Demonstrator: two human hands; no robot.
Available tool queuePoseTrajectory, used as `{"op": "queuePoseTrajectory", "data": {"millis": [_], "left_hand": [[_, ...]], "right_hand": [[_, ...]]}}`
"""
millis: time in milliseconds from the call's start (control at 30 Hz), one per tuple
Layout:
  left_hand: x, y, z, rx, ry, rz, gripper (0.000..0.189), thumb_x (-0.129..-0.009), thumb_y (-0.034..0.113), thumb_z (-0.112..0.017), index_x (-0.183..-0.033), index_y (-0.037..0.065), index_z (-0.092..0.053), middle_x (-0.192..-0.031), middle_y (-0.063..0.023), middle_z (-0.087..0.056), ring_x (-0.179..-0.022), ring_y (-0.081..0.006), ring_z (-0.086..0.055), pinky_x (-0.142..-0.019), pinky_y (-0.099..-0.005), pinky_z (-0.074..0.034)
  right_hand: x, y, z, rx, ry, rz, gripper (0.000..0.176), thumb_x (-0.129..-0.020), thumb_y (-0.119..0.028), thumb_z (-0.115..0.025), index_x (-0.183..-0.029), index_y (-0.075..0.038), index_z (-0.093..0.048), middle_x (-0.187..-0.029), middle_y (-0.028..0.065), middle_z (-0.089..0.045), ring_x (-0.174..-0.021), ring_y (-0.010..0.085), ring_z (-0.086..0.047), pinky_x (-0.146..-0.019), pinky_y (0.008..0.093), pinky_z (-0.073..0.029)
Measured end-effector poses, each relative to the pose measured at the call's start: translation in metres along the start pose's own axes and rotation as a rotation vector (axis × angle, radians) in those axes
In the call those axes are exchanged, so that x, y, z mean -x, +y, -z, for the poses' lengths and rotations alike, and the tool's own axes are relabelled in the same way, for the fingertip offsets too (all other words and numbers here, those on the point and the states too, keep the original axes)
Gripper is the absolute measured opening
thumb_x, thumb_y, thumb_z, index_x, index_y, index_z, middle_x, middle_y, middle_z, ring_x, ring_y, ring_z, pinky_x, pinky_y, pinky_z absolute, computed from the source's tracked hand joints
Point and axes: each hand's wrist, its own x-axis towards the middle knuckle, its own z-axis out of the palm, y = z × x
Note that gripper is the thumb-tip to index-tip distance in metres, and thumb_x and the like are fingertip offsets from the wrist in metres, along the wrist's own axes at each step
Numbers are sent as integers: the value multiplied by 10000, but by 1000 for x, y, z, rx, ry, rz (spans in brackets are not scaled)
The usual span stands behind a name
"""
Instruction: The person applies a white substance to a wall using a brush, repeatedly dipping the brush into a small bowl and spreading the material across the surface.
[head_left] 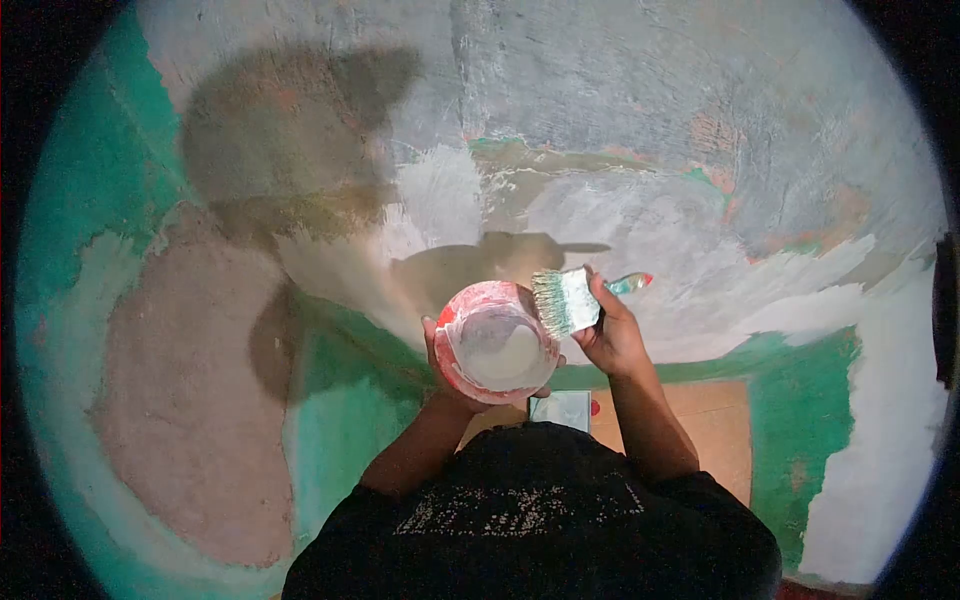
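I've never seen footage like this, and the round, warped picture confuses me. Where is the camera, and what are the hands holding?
There is no machine here: this is one picture from a camera worn on a person's head, looking forward and down; its wide lens bends the edges round. The dark shape at the bottom is the person's black shirt. The left hand holds a red-smeared bowl of pale paint from below. The right hand grips a flat paintbrush, bristles at the bowl's rim. Behind them is a rough wall of grey plaster, green paint and white patches, with shadows falling on it.
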Motion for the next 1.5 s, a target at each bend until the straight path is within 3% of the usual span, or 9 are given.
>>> {"op": "queuePoseTrajectory", "data": {"millis": [333,533,667,833,1067,1233,1333,1433,1500], "left_hand": [[2,-3,-14,141,19,-47,1151,-686,927,-390,-1531,176,-173,-1533,-239,-242,-1295,-580,-341,-895,-813,-333],[-1,5,0,-16,-45,-13,1145,-696,915,-396,-1515,134,-220,-1501,-242,-304,-1274,-535,-402,-879,-786,-384],[2,10,11,-99,-26,-52,1147,-688,905,-439,-1505,125,-237,-1483,-245,-325,-1265,-507,-427,-896,-743,-428],[6,10,-2,-33,9,-77,1159,-666,902,-486,-1496,128,-254,-1469,-247,-344,-1266,-494,-433,-913,-708,-452],[26,25,0,-147,76,-220,951,-779,796,-490,-1435,117,-378,-1387,-202,-463,-1196,-406,-524,-922,-569,-525],[46,39,6,-58,41,-250,1059,-687,841,-563,-1476,177,-322,-1505,-212,-300,-1287,-503,-404,-933,-738,-415],[61,49,22,-117,100,-405,1016,-709,811,-580,-1473,190,-330,-1512,-208,-282,-1307,-512,-372,-930,-767,-395],[52,54,-2,-84,-190,-270,1002,-682,818,-596,-1467,255,-329,-1522,-149,-278,-1352,-462,-319,-974,-763,-338],[59,59,-5,-118,-156,-265,1001,-687,806,-605,-1466,244,-328,-1517,-161,-279,-1344,-478,-320,-962,-762,-353]], "right_hand": [[26,24,30,-93,33,11,527,-950,-373,-582,-1369,-91,-435,-1266,107,-587,-1117,239,-618,-984,388,-500],[44,28,59,199,51,145,596,-929,-344,-590,-1415,-83,-366,-1237,146,-569,-996,294,-650,-701,403,-608],[52,27,63,329,-20,325,508,-852,-175,-692,-1274,-65,-431,-1178,137,-563,-978,278,-636,-612,406,-606],[59,18,39,512,-214,477,394,-803,-49,-760,-1110,-71,-513,-1077,66,-571,-1028,156,-540,-897,321,-457],[47,25,41,620,-257,383,279,-854,-212,-748,-1003,-41,-585,-1005,65,-597,-903,139,-575,-795,312,-493],[36,36,20,917,-384,547,241,-904,-227,-677,-890,3,-607,-834,86,-635,-749,154,-604,-655,295,-495],[31,35,0,1052,-469,614,280,-933,-234,-618,-892,43,-616,-747,113,-642,-663,195,-630,-607,313,-503],[20,43,-11,1015,-422,733,292,-939,-239,-604,-887,47,-634,-742,120,-654,-673,185,-643,-616,316,-514],[12,51,-16,860,-332,811,261,-929,-215,-623,-872,40,-642,-747,123,-668,-688,180,-656,-630,313,-525]]}}
